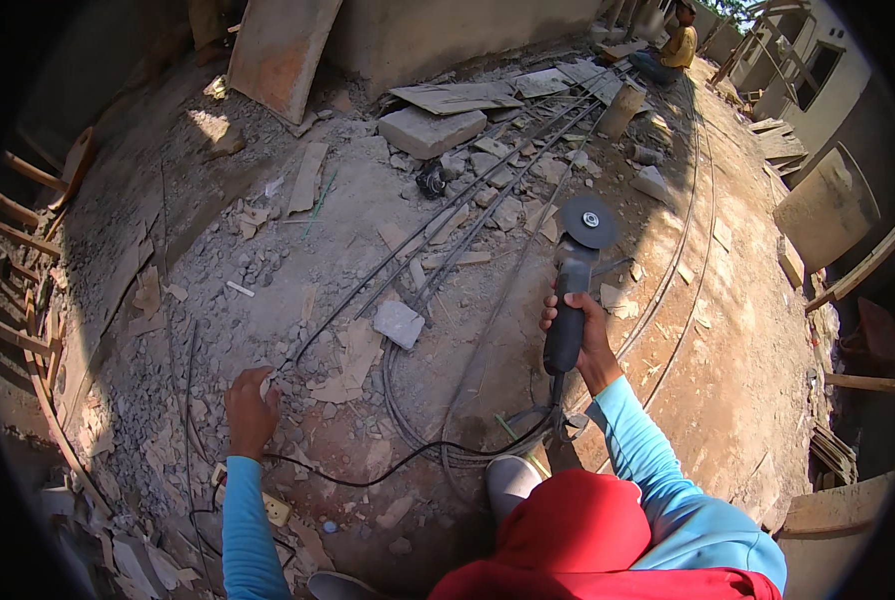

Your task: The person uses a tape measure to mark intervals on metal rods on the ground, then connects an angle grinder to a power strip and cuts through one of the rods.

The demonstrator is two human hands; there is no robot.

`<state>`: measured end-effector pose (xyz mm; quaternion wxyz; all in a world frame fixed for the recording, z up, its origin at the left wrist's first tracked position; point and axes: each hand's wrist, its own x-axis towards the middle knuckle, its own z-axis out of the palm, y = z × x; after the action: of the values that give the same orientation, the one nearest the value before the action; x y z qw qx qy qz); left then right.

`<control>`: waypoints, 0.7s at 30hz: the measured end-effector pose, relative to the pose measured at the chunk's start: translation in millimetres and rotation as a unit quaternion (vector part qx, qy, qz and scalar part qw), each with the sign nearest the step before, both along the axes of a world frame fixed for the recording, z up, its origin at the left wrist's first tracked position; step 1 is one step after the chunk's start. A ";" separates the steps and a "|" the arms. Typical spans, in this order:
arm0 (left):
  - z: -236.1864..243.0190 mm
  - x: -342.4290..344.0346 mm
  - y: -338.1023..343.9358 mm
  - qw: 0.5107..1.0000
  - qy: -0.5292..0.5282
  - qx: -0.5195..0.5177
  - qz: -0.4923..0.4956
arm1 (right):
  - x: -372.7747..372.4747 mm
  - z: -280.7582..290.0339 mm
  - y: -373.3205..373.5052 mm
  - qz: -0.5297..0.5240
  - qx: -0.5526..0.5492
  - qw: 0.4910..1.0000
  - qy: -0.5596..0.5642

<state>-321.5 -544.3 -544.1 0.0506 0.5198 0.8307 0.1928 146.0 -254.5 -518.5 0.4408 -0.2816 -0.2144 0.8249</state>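
My right hand [590,345] is wrapped round the dark body of an angle grinder [568,325], held up off the ground. Its flat black cutting disc [589,221] points away from me. From its lower end a black cord [373,484] loops left across the rubble. My left hand [253,412] is at the left, thumb and forefinger apart, the other fingers partly hidden; I see nothing in it. Just beyond its fingertips is the near end of a thin metal rod [368,302], one of several lying side by side on the ground. A whitish stone block [399,324] lies against the rods.
Broken slabs and a large concrete block [432,131] are heaped at the far middle. A leaning board [283,55] stands at the back left. Wire coils [408,420] lie near my shoe [513,480]. A yellowish power strip [276,508] is at lower left. Another person [673,50] sits far right.
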 end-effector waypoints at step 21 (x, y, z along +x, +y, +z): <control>12.8 260.4 87.5 0.895 -0.346 0.155 -0.233 | -70.8 -25.0 -71.7 0.052 -0.086 0.989 0.107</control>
<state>-61.0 -456.8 -531.3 0.2976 0.6003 0.5750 0.4696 75.1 -326.2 -543.5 0.3919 -0.2177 -0.1083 0.8873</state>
